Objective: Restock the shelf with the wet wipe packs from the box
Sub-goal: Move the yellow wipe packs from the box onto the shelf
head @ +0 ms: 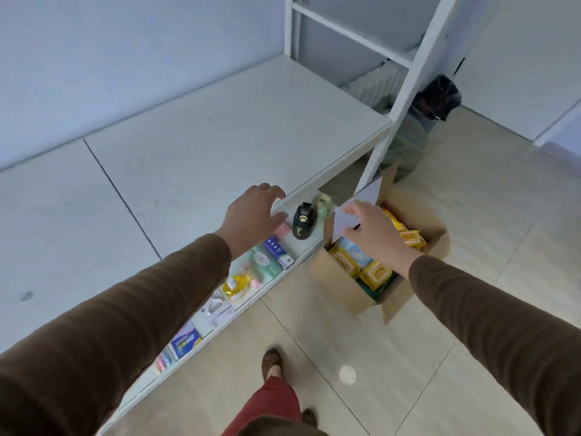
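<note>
**Inspector:** Presently, nearest to us, the person's foot (272,360) stands on the tiled floor (393,357), just beside the lower shelf (301,243). Risk there?

**Assistant:** A trip or a kick into the stocked goods, in my judgement. That shelf sits low and already carries the blue pack (185,341), the yellow bottle (236,286), the green tissue pack (264,265) and the black bottle (302,222). A careless reach could topple the bottle.

**Inspector:** The hands?

**Assistant:** The left hand (251,215) is spread, fingers loosely bent, holding nothing. It hovers at the front edge of the white upper surface (204,136); whether it touches the edge, I cannot tell. The right hand (374,234) is open too, fingers splayed over the cardboard box (361,300), thumb near the raised flap (361,202). It grips nothing yet.

**Inspector:** And the stock?

**Assistant:** The wet wipe packs (377,273) lie in the box on the floor, just beside the shelf end: mostly yellow, one light blue. None is in hand.

**Inspector:** Further hazards?

**Assistant:** The flap may catch the wrist on lifting and drag the box. Beyond it, the slanted white frame leg (405,89) crowds the reach, with a dark bag (437,96) behind.
</note>
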